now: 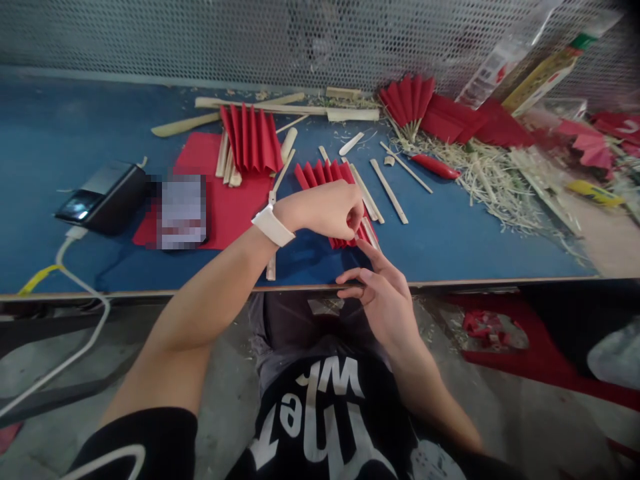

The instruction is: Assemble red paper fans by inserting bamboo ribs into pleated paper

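Right now the left hand lies curled over the near end of a pleated red fan, fingers bent in and pinching its folds, a white watch on the wrist. The right hand sits just below, at the table's near edge, fingers loosely spread and half open, the forefinger tip touching the fan's lower corner beside a bamboo slat; it grips nothing that I can see. The fan rests on the blue table, near the front edge, roughly at centre.

Further back a second fan stands spread on a flat red sheet, with slats tucked under it. Loose bamboo sticks lie scattered to the right of the hands, and longer strips run along the back. On the right a heap of bamboo shavings spreads over the top, with a red-handled tool at its edge and a third fan propped behind, beside more red paper.

Off to the left sits a black device with a white cable trailing over the edge. A perforated metal screen closes the back. Below the table, grey floor and a red stool with red scraps on it.
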The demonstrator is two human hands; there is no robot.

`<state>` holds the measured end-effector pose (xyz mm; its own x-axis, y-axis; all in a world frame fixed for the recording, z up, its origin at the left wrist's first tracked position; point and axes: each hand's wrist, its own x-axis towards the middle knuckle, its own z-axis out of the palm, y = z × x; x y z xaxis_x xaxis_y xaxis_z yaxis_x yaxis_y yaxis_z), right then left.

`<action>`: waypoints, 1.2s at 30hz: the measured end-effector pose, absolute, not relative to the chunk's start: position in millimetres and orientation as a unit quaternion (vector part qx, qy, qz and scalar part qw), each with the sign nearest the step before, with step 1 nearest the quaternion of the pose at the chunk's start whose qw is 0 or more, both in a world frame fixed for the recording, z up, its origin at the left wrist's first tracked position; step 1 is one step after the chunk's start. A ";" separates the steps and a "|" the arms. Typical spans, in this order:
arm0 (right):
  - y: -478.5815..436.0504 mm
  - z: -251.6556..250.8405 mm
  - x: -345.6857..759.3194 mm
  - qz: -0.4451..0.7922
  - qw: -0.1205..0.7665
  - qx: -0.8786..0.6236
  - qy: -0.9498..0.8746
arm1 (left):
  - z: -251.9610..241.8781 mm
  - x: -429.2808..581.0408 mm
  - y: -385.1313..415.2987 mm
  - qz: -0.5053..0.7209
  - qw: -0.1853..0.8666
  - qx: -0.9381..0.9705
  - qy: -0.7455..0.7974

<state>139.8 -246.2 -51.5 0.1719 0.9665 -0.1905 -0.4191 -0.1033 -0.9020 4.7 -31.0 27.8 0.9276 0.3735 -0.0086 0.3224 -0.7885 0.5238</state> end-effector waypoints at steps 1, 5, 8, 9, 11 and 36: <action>-246.5 -51.6 141.1 0.569 0.606 -0.474 -0.290 | 27.8 5.1 -31.7 0.051 0.267 0.944 0.184; -249.7 -51.0 146.4 0.556 0.612 -0.476 -0.298 | 25.2 5.9 -32.2 0.070 0.267 0.947 0.165; -251.3 -49.2 146.9 0.560 0.599 -0.482 -0.309 | 20.9 5.3 -29.0 0.092 0.237 0.959 0.126; -251.5 -48.6 146.4 0.560 0.598 -0.483 -0.309 | 19.5 5.1 -27.8 0.098 0.227 0.963 0.111; -251.9 -47.6 144.9 0.565 0.603 -0.477 -0.301 | 17.7 5.0 -26.2 0.102 0.205 0.970 0.086; -250.9 -45.7 136.0 0.563 0.627 -0.440 -0.312 | 24.8 3.7 -30.9 0.088 0.143 0.983 0.070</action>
